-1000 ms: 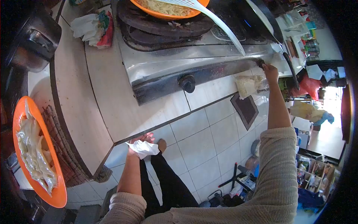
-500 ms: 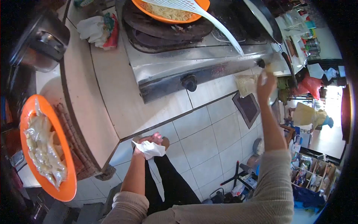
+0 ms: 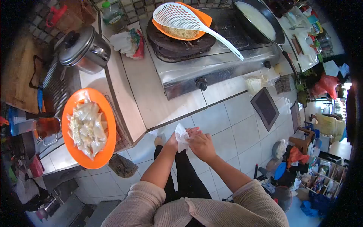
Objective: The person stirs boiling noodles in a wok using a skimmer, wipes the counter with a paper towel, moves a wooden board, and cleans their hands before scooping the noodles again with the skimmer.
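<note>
A crumpled white tissue [image 3: 182, 137] lies in my left hand [image 3: 173, 140], whose fingers point up and to the right. Against the tissue and the left fingers rests my right hand [image 3: 202, 146], its fingers curled and pressed on it. Both hands are low, in front of the counter edge, above the tiled floor. The stove [image 3: 181, 77] stands beyond them. On it an orange bowl [image 3: 206, 19] of noodles carries a white slotted ladle [image 3: 223, 38]. An orange plate [image 3: 90, 163] of pale, glossy food is to the left.
A frying pan [image 3: 280, 37] with white contents sits on the right burner, handle jutting toward me. A lidded metal pot [image 3: 90, 53] stands at the left, near a red-and-white packet [image 3: 137, 45]. Floor mats [image 3: 265, 108] and stools [image 3: 300, 142] are to the right.
My right hand has come away from the right stove knob and down to the tissue in my left hand. The view has shifted, bringing the pot and whole plate into sight.
</note>
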### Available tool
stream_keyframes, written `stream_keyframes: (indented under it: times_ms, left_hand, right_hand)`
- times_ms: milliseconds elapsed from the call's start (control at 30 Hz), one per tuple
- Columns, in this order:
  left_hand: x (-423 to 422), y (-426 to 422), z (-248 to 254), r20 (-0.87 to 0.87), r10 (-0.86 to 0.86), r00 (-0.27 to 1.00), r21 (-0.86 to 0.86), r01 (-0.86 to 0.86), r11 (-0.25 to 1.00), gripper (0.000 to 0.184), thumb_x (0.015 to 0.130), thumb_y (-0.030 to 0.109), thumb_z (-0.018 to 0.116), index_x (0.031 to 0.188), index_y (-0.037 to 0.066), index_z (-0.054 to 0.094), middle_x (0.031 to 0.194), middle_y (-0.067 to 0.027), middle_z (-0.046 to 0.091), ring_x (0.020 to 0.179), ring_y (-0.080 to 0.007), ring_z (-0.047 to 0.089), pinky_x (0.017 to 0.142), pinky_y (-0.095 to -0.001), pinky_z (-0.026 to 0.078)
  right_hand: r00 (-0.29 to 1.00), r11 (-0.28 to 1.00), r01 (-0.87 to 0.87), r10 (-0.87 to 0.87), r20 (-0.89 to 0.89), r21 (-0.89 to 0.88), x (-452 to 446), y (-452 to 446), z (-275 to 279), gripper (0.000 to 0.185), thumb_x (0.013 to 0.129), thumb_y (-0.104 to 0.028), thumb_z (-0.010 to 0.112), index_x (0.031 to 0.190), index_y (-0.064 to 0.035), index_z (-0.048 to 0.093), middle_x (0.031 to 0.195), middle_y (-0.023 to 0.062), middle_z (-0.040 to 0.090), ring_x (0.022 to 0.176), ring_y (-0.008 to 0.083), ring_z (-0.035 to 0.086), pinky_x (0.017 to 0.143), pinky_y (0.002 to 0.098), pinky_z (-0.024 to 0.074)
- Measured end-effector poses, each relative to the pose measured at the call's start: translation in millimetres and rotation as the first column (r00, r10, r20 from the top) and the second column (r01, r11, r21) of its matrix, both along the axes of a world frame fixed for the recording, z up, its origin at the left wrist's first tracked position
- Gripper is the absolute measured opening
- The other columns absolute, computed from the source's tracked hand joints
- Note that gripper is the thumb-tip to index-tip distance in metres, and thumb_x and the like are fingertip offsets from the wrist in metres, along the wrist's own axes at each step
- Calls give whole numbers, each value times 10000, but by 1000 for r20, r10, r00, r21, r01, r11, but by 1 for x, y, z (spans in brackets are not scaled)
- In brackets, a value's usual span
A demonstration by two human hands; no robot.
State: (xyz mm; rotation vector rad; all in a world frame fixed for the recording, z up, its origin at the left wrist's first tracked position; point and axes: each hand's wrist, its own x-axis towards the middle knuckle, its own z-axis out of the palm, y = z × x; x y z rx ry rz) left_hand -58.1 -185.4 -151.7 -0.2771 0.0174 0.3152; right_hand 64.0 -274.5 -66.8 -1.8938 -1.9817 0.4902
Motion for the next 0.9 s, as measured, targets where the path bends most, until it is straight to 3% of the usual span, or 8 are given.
stream_keyframes:
  times_ms: [133, 200, 300, 433, 500, 600, 767, 900]
  left_hand:
    - [1, 4, 2, -381, -118, 917, 67, 155, 986, 424, 899, 182, 389, 1216, -96, 429, 1219, -222, 501, 1095, -339, 514, 952, -413, 424]
    - [2, 9, 1, -490, -180, 853, -52, 178, 983, 407, 856, 146, 461, 1196, -78, 465, 1195, -217, 524, 1053, -342, 547, 928, -425, 442]
    - [2, 17, 31, -537, -184, 823, -40, 193, 980, 418, 850, 145, 457, 1207, -72, 460, 1216, -216, 512, 1097, -336, 527, 949, -418, 425]
    - [-15, 13, 26, -509, -134, 850, 156, 245, 957, 474, 854, 187, 449, 1265, -47, 414, 1231, -187, 511, 1142, -305, 507, 968, -397, 417]
    - [-32, 10, 16, -520, -167, 838, 97, 252, 963, 481, 852, 183, 454, 1273, -47, 406, 1266, -189, 483, 1161, -299, 491, 968, -392, 418]
    - [-54, 2, 7, -559, -176, 810, 47, 243, 969, 479, 854, 179, 454, 1274, -47, 404, 1262, -189, 486, 1156, -296, 494, 963, -388, 423]
    - [-85, -9, 0, -596, -144, 790, -11, 171, 985, 475, 868, 167, 418, 1276, -75, 383, 1269, -220, 466, 1144, -329, 497, 961, -411, 433]
    - [-100, -10, -4, -574, -117, 811, -15, 133, 991, 465, 860, 161, 431, 1261, -73, 403, 1258, -216, 478, 1151, -325, 489, 962, -415, 431]
  right_hand:
    - [941, 970, 148, -78, -328, 194, 7, 10, 9, 200, 766, -95, 595, 965, -83, 611, 878, 46, 611, 817, 236, 579, 696, 355, 430]
    - [329, 806, 491, -523, -786, -331, 14, 12, 5, 121, 821, -75, 580, 935, -42, 601, 800, 31, 605, 755, 131, 556, 675, 272, 430]
    - [238, 802, 485, -505, -830, -349, 47, 29, 0, 102, 859, -99, 564, 913, -19, 598, 790, 12, 582, 759, 67, 514, 664, 232, 426]
    - [329, 562, 781, -741, -585, -272, 145, 66, -18, 104, 837, -75, 536, 883, -21, 612, 807, 53, 612, 735, 147, 567, 673, 294, 454]
    - [500, 436, 851, -842, -201, 293, 205, 83, -49, 157, 811, -74, 502, 887, -12, 624, 839, 124, 634, 775, 281, 595, 714, 363, 460]
    - [498, 431, 807, -864, -72, 404, 240, 108, -59, 233, 788, -74, 469, 958, -10, 615, 960, 181, 615, 898, 357, 573, 781, 399, 454]
    - [714, 752, 555, -650, 261, 356, 188, 135, -88, 270, 775, -42, 457, 1012, 7, 577, 1141, 193, 545, 1137, 320, 464, 994, 438, 337]
    - [884, 865, 384, -446, 143, 322, 82, 129, -86, 271, 793, -36, 437, 1009, 16, 592, 1193, 213, 523, 1189, 351, 427, 1055, 452, 270]
